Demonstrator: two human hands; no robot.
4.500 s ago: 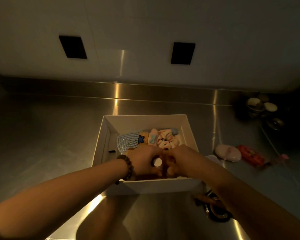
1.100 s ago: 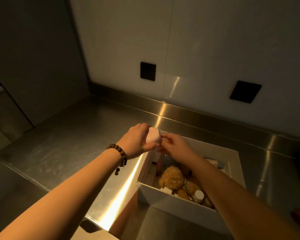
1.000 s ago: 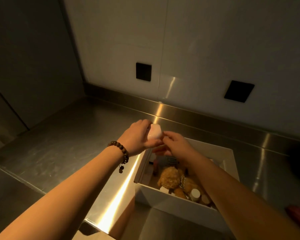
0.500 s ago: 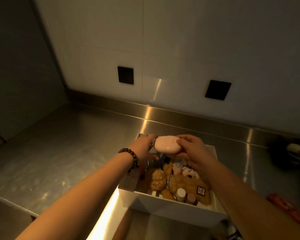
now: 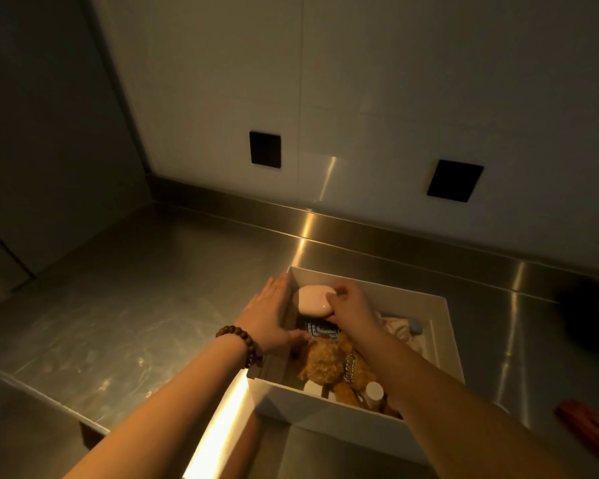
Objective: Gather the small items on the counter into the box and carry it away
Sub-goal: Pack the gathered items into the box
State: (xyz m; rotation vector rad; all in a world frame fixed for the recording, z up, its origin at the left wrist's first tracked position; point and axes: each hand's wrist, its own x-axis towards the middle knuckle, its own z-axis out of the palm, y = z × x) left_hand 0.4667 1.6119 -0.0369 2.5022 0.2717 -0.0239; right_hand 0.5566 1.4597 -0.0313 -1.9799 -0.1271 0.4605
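Note:
A white open box (image 5: 443, 326) stands on the steel counter (image 5: 146, 299), near its front edge. Inside it lie a tan plush bear (image 5: 329, 361), a blue patterned item (image 5: 320, 328), small pale bottles (image 5: 374, 390) and pale soft toys (image 5: 400, 328). My right hand (image 5: 351, 305) grips a pink oval case (image 5: 313, 300) over the box's far left corner. My left hand (image 5: 270, 316), with a dark bead bracelet (image 5: 239, 342) at the wrist, lies with straight fingers against the outside of the box's left wall.
A red packet (image 5: 588, 426) lies on the counter at the lower right. Dark round objects (image 5: 595, 316) sit at the right edge. Two black squares (image 5: 265, 148) are set in the white wall behind. A dark wall closes the counter on the left.
The pink case has passed from both hands into my right hand alone and has come down into the box's far left corner. My left hand has moved to the box's left wall.

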